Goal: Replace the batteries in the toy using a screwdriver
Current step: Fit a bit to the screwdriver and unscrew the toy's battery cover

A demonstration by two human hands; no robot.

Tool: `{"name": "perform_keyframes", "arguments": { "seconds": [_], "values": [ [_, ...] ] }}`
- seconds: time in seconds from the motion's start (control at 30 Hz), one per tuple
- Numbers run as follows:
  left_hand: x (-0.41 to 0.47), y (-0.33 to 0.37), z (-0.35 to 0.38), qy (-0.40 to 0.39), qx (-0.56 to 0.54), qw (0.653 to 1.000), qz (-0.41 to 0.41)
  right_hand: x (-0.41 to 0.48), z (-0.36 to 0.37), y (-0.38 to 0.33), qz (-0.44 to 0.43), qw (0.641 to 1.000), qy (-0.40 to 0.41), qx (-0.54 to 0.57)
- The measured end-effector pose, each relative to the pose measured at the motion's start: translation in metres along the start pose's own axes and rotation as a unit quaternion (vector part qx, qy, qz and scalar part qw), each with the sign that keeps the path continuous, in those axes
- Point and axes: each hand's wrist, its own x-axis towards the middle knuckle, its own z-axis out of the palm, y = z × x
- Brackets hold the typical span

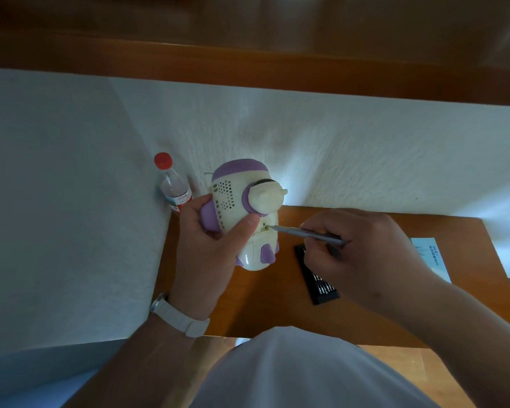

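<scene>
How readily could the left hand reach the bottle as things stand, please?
Probably not at once: the left hand grips the toy and is full. The bottle stands close behind it, nothing between them.

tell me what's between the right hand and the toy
In the head view, only the screwdriver spans that gap, held by the right hand, its tip at a screw on the toy.

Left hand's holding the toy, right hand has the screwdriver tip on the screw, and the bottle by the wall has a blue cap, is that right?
One slip: in the head view the bottle has a red cap, not blue. The rest stands: left hand holds the toy, right hand has the screwdriver tip on the screw.
</scene>
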Motion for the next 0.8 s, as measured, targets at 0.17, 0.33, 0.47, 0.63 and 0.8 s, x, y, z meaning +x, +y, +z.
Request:
{"name": "perform_keyframes", "arguments": {
  "seconds": [0.17, 0.33, 0.47, 0.63, 0.8],
  "values": [
    [-0.003, 0.004, 0.002, 0.006, 0.002, 1.0, 0.01, 0.0, 0.002, -0.001, 0.006, 1.0, -0.001, -0.005],
    [-0.004, 0.007, 0.004, 0.011, 0.0, 1.0, 0.015, -0.002, 0.003, -0.002, 0.017, 1.0, -0.01, -0.021],
    [-0.007, 0.008, 0.005, 0.026, 0.029, 0.999, 0.024, -0.001, 0.005, -0.002, 0.03, 0.999, -0.002, -0.02],
    [-0.009, 0.011, 0.006, 0.045, 0.078, 0.995, 0.041, 0.0, 0.008, 0.001, 0.051, 0.999, -0.004, -0.019],
    [-0.01, 0.018, 0.004, 0.056, 0.1, 0.992, 0.056, 0.002, 0.01, 0.003, 0.041, 0.999, 0.003, -0.028]
  ]
}}
